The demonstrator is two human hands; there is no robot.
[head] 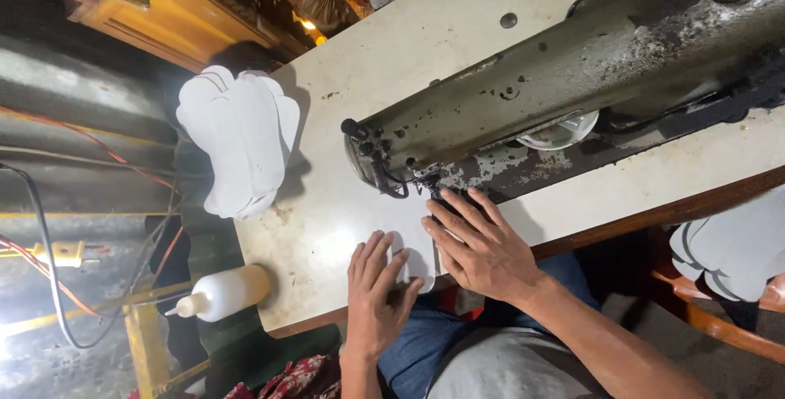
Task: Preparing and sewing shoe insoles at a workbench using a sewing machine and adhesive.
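Note:
A worn grey sewing machine [572, 64] lies across a cream table [343, 203]. A white flat piece [411, 239] lies on the table under the machine's needle end. My left hand [374, 297] rests flat on the near part of that piece, fingers spread. My right hand [478, 244] presses flat on the piece just below the needle foot [425, 182], fingertips close to the foot. Neither hand grips anything.
A stack of white cut pieces [237, 137] hangs over the table's left edge. A white squeeze bottle [225, 293] lies beyond the table's left corner. More white pieces [736, 248] sit on a wooden stool at right. Wires run along the left.

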